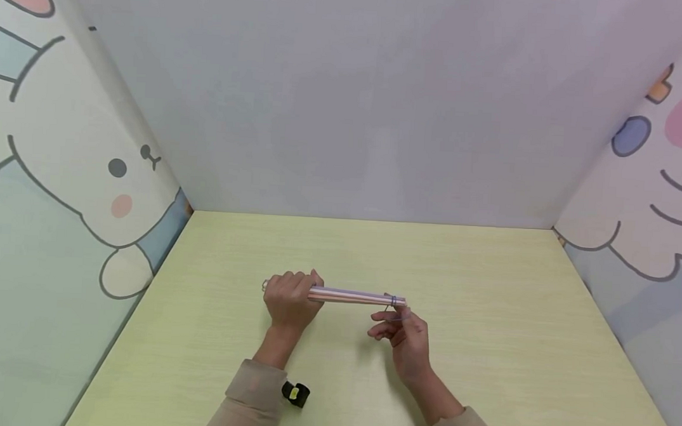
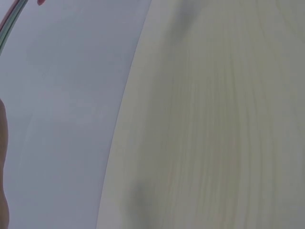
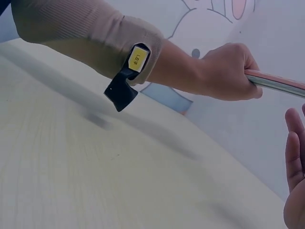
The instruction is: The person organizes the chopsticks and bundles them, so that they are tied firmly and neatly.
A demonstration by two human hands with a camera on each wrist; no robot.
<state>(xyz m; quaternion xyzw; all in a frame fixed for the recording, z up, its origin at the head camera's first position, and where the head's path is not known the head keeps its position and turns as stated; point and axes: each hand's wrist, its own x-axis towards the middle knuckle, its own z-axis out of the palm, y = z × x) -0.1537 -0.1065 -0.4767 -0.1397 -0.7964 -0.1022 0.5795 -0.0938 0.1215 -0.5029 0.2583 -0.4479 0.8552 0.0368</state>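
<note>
Bundle (image 1: 349, 295), slender, lavender, white, peach

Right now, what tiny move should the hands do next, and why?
Perhaps the right hand should draw the string snug: it circles the sticks near one end, yet part stretches to that hand, while the left hand grips the sticks.

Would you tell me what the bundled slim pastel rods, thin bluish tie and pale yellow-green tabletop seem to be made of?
Bundled slim pastel rods: perhaps smooth plastic, from their even colour; paper is possible. Thin bluish tie: string or elastic, being fine and looped; too small to settle. Pale yellow-green tabletop: matte wood or laminate, with streaky grain.
</note>
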